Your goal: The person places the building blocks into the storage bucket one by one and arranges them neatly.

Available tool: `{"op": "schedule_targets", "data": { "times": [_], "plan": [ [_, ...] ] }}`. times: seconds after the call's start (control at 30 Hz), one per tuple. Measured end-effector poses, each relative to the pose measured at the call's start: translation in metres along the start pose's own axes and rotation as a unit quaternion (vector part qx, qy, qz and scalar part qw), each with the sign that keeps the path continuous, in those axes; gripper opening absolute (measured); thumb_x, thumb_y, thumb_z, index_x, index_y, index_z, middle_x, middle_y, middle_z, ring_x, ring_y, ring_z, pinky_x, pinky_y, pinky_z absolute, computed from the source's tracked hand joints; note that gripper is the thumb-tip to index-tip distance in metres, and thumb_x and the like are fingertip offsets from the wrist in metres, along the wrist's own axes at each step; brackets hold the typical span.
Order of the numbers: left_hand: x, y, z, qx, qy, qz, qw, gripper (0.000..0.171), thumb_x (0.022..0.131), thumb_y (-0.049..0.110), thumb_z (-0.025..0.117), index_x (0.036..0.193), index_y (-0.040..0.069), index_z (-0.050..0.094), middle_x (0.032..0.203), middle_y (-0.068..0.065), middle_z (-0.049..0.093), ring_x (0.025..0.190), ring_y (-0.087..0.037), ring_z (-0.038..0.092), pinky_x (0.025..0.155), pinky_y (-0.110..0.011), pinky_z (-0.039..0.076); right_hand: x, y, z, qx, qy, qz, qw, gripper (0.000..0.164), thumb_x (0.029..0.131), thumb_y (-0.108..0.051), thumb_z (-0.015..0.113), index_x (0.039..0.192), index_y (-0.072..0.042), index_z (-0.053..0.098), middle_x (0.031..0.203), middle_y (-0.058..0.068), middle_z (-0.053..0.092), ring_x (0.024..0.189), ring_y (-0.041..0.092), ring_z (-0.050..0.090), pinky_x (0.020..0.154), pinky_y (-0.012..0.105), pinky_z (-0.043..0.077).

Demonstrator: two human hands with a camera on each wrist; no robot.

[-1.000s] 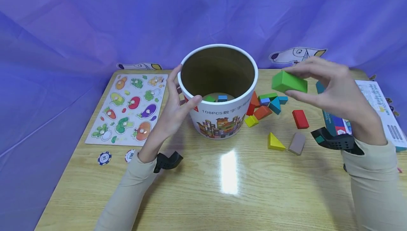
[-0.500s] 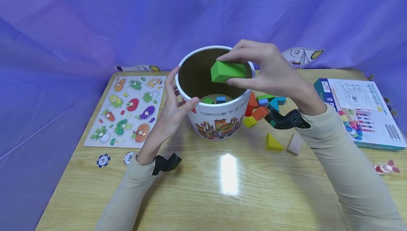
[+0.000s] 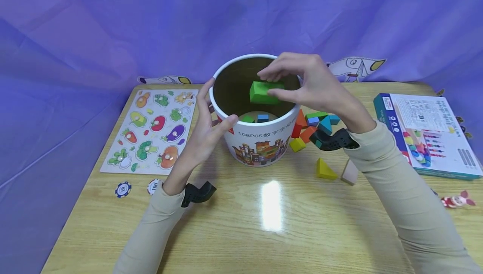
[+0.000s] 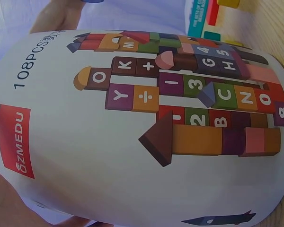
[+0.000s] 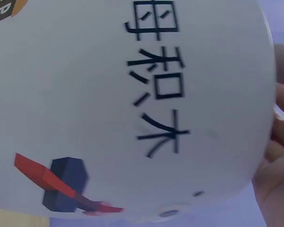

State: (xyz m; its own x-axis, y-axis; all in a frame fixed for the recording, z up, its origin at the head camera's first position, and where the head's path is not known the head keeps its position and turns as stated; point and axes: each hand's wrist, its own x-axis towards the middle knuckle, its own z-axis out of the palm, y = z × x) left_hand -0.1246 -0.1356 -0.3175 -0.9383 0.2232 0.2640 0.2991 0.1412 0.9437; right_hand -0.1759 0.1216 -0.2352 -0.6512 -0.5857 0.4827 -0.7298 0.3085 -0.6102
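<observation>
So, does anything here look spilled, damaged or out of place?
Nothing looks damaged, and the bucket stands upright. The green block in its mouth looks odd: the right hand leaves a gap above it, so the block may be dropping. Loose blocks lie jumbled beside the bucket; I can't tell if they spilled.

Compared with one second ago, the right hand (image 3: pixel 302 75) is no longer above the counter (image 3: pixel 320 223) toward its back right corner, but over the mouth of the bucket (image 3: pixel 264 129). The green block (image 3: pixel 260 93), pinched in both earlier moments, is now lower inside the mouth, with a gap under the upper fingers. The boxed set (image 3: pixel 434 125) near the counter's right edge is uncovered; the sleeve (image 3: pixel 392 173) hides the red block.
</observation>
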Motion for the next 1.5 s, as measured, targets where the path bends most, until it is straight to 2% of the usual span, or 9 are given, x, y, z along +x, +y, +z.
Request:
{"op": "schedule_targets", "data": {
  "times": [0.2, 0.3, 0.5, 0.6, 0.73, 0.9, 1.0, 1.2, 1.5],
  "plan": [
    [0.000, 0.000, 0.000, 0.000, 0.001, 0.003, 1.0000, 0.104, 0.075, 0.073, 0.065, 0.151, 0.039, 0.005, 0.152, -0.019, 0.021, 0.128, -0.041, 0.048, 0.097, -0.065, 0.041, -0.008, 0.002, -0.014, 0.037, 0.030, -0.005, 0.999, 0.035, 0.078, 0.005, 0.077, 0.111, -0.004, 0.071, 0.109, 0.007, 0.069, 0.097, 0.009, 0.064, 0.093, 0.021, 0.049],
    [0.000, 0.001, 0.000, -0.002, 0.000, 0.009, 1.0000, 0.104, 0.075, 0.073, 0.066, 0.151, 0.038, 0.005, 0.152, -0.019, 0.021, 0.128, -0.043, 0.047, 0.097, -0.065, 0.041, -0.018, 0.009, -0.024, 0.066, 0.048, -0.004, 0.997, 0.035, 0.076, 0.012, 0.075, 0.110, 0.003, 0.070, 0.108, 0.012, 0.067, 0.097, 0.016, 0.064, 0.092, 0.022, 0.050],
    [0.001, 0.000, 0.001, -0.005, -0.001, 0.010, 0.9999, 0.104, 0.075, 0.072, 0.066, 0.151, 0.038, 0.005, 0.152, -0.019, 0.021, 0.129, -0.041, 0.046, 0.097, -0.063, 0.043, -0.055, 0.038, -0.038, 0.153, 0.100, 0.048, 0.982, 0.034, 0.077, 0.019, 0.069, 0.111, 0.011, 0.067, 0.107, 0.016, 0.066, 0.098, 0.024, 0.064, 0.093, 0.024, 0.050],
    [0.002, 0.000, 0.001, -0.006, -0.003, 0.010, 0.9999, 0.104, 0.075, 0.072, 0.067, 0.152, 0.038, 0.005, 0.152, -0.019, 0.021, 0.131, -0.044, 0.042, 0.097, -0.063, 0.043, -0.080, 0.057, -0.038, 0.116, 0.091, 0.109, 0.983, 0.034, 0.081, 0.012, 0.069, 0.115, 0.006, 0.067, 0.109, 0.012, 0.065, 0.099, 0.019, 0.064, 0.093, 0.018, 0.048],
    [0.002, 0.001, 0.000, -0.004, -0.004, 0.008, 1.0000, 0.104, 0.075, 0.072, 0.067, 0.151, 0.038, 0.004, 0.152, -0.018, 0.020, 0.135, -0.044, 0.035, 0.098, -0.065, 0.042, -0.112, 0.084, -0.030, 0.015, 0.036, 0.208, 0.977, 0.036, 0.087, -0.004, 0.072, 0.122, -0.005, 0.066, 0.117, 0.007, 0.063, 0.102, 0.008, 0.062, 0.093, 0.011, 0.043],
    [0.002, 0.001, 0.000, -0.002, -0.005, 0.005, 1.0000, 0.104, 0.075, 0.072, 0.067, 0.151, 0.038, 0.004, 0.153, -0.016, 0.020, 0.138, -0.041, 0.031, 0.098, -0.065, 0.041, -0.138, 0.106, -0.019, -0.044, -0.027, 0.292, 0.955, 0.037, 0.087, -0.008, 0.072, 0.123, -0.006, 0.065, 0.121, 0.012, 0.063, 0.106, 0.024, 0.062, 0.100, 0.038, 0.049],
    [0.002, 0.001, 0.000, -0.005, -0.005, 0.007, 0.9999, 0.104, 0.075, 0.071, 0.067, 0.151, 0.038, 0.004, 0.153, -0.017, 0.020, 0.136, -0.043, 0.033, 0.098, -0.065, 0.042, -0.144, 0.113, -0.014, -0.046, -0.052, 0.299, 0.952, 0.038, 0.086, -0.003, 0.072, 0.123, -0.001, 0.063, 0.124, 0.020, 0.060, 0.108, 0.036, 0.061, 0.098, 0.055, 0.046],
    [0.001, 0.001, 0.000, -0.002, 0.002, 0.005, 1.0000, 0.104, 0.074, 0.072, 0.067, 0.151, 0.039, 0.006, 0.152, -0.017, 0.022, 0.134, -0.044, 0.036, 0.097, -0.065, 0.042, -0.141, 0.119, -0.010, -0.048, -0.075, 0.305, 0.948, 0.044, 0.083, 0.002, 0.072, 0.126, -0.002, 0.061, 0.133, 0.021, 0.054, 0.117, 0.042, 0.056, 0.102, 0.059, 0.042],
    [0.001, 0.000, 0.001, 0.002, -0.002, 0.011, 0.9999, 0.102, 0.077, 0.070, 0.067, 0.151, 0.038, 0.005, 0.153, -0.016, 0.022, 0.137, -0.041, 0.033, 0.097, -0.065, 0.042, -0.140, 0.120, -0.009, -0.064, -0.077, 0.307, 0.946, 0.043, 0.083, 0.005, 0.070, 0.125, -0.002, 0.062, 0.127, 0.021, 0.058, 0.112, 0.040, 0.057, 0.101, 0.059, 0.043]
  ]
}}
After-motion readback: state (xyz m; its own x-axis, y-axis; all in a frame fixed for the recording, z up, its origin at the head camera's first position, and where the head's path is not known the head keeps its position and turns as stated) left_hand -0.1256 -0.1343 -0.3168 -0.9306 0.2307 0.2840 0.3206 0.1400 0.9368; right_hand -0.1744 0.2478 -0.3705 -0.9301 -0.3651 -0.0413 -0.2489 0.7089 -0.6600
